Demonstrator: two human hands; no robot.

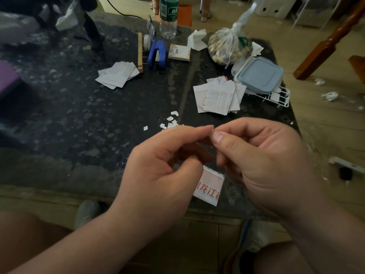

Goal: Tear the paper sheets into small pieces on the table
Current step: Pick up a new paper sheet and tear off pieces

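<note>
My left hand (158, 165) and my right hand (262, 165) meet fingertip to fingertip above the near edge of the dark table (79, 119). Together they pinch a tiny scrap of paper (211, 132), almost hidden between the fingers. Beneath the hands lies a pink-and-white paper piece with red print (209, 186). Several small torn bits (169, 121) are scattered just beyond my fingers. One stack of handwritten sheets (219, 96) lies at the right, another stack of paper sheets (117, 74) at the centre left.
At the back stand a blue stapler (157, 53), a wooden strip (140, 52), a plastic bottle (168, 16), a small notepad (179, 52) and a tied bag of nuts (229, 46). A lidded plastic box (258, 75) sits on a white rack (280, 98) at the right edge.
</note>
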